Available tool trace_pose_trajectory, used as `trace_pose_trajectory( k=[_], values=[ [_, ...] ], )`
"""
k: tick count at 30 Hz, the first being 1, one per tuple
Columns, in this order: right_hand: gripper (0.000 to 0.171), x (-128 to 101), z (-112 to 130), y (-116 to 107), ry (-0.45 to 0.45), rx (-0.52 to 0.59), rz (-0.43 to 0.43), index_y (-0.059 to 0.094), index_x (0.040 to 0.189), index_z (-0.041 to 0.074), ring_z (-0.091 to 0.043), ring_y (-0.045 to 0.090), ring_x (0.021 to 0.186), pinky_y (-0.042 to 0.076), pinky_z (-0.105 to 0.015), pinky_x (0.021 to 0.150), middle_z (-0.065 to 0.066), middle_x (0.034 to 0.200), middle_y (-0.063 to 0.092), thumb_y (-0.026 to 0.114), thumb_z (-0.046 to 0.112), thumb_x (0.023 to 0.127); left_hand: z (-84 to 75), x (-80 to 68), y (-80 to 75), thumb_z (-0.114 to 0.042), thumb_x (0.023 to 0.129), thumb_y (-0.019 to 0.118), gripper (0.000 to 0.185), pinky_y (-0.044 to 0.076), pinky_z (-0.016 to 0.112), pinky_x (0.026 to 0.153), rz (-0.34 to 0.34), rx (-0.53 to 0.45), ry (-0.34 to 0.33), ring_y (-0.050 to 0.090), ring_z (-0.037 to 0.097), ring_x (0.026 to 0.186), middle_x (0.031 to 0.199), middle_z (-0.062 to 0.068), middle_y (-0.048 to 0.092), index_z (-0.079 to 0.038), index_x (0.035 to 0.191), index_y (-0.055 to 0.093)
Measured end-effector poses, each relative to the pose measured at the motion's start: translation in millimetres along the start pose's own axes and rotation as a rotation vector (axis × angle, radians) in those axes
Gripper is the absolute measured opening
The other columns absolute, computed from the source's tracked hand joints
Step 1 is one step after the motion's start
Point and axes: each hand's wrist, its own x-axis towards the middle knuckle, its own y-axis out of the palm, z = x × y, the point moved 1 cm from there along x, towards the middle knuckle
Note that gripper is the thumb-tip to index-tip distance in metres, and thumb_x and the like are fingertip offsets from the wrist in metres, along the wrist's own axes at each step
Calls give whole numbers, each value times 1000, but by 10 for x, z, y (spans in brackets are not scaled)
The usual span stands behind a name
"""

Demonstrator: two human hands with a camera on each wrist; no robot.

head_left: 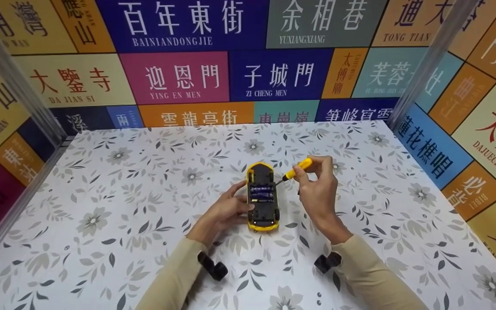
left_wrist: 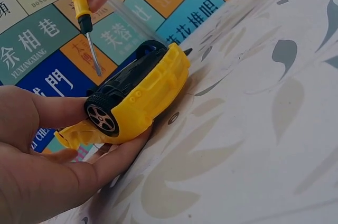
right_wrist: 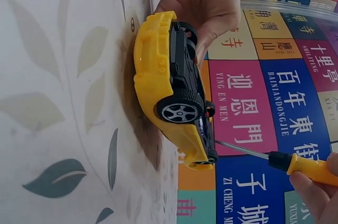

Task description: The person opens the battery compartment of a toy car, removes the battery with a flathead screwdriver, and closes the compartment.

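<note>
A yellow toy car (head_left: 263, 217) lies upside down on the flowered tabletop, its black underside (left_wrist: 138, 78) turned up. Batteries (head_left: 261, 193) with dark purple wrappers sit in the open compartment in its middle. My left hand (head_left: 226, 210) grips the car from its left side, thumb on the underside and fingers beneath the body. In my right hand (head_left: 320, 189) I hold a yellow-handled screwdriver (right_wrist: 311, 170) with a black collar. Its metal tip points at the car's right edge, near the battery compartment; whether it touches, I cannot tell.
The white table (head_left: 144, 249) carries a grey leaf-and-flower pattern. Panels with coloured sign blocks (head_left: 175, 77) stand at the back and both sides. Clear corner posts (head_left: 420, 64) rise at the table's far corners. Black wrist-camera mounts (head_left: 212, 266) sit at both sleeves.
</note>
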Motion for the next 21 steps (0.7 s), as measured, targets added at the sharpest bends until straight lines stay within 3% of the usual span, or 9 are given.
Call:
trace_pose_trajectory(
  k=[8,13,17,21],
  values=[
    [28,-31,-49,73,-73,-71,2,53,113,-2,-22,67,86,53,-10,68,-14,95,65,69,9,94,7,2,1,7,89,59,86,57,50,96,-4,-1,-12,69,33,108,145,25,53,-15,160,18],
    [25,-36,-20,119,-127,-144,20,53,111,-1,-25,66,87,56,-21,67,-13,93,66,69,10,94,-14,-9,24,9,88,58,77,59,47,94,10,-5,-18,68,33,112,144,23,54,-8,156,27],
    [26,-27,3,168,-103,-163,63,53,113,1,-23,64,88,57,-31,72,-13,95,65,69,10,94,-9,-8,36,11,87,58,72,60,46,92,-4,11,1,68,33,111,142,23,57,-6,153,33],
    [26,-17,-45,198,0,-72,56,51,114,1,-21,62,88,56,-27,75,-13,97,63,67,7,95,-11,-8,31,11,87,59,71,60,47,91,-33,6,5,69,34,111,141,23,58,-6,152,36]
  ],
)
